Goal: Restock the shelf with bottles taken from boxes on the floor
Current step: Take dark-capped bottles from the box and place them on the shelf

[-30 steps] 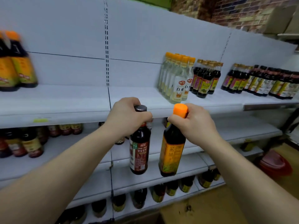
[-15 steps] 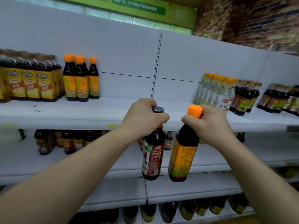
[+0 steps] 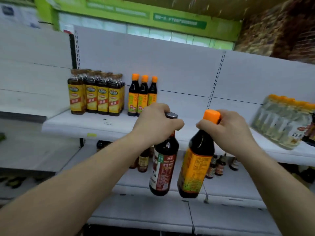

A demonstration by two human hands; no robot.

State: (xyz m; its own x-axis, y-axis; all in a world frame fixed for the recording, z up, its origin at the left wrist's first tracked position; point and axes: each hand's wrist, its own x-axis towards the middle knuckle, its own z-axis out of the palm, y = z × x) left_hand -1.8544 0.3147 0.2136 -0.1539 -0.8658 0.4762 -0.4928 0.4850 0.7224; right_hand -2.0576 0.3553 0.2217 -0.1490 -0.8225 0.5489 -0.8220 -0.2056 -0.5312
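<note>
Two bottles are hanging near, in front of the shelving. One dark-capped bottle (image 3: 162, 169) with a red and white label is sitting in the left grip (image 3: 156, 124), and one orange-capped bottle (image 3: 196, 167) with an orange and yellow label is sitting in the right grip (image 3: 228, 132). On the far upper shelf (image 3: 88, 124), three orange-capped dark bottles (image 3: 142, 96) are standing in a row. To their left, four yellow-labelled bottles (image 3: 97, 97) are showing in the front row, with more behind them that cannot be counted. At the far right, clear bottles (image 3: 283, 123) are blurring together, their number unclear. On the lower shelf (image 3: 230, 184), three small bottles (image 3: 219, 166) are showing right of the held pair.
</note>
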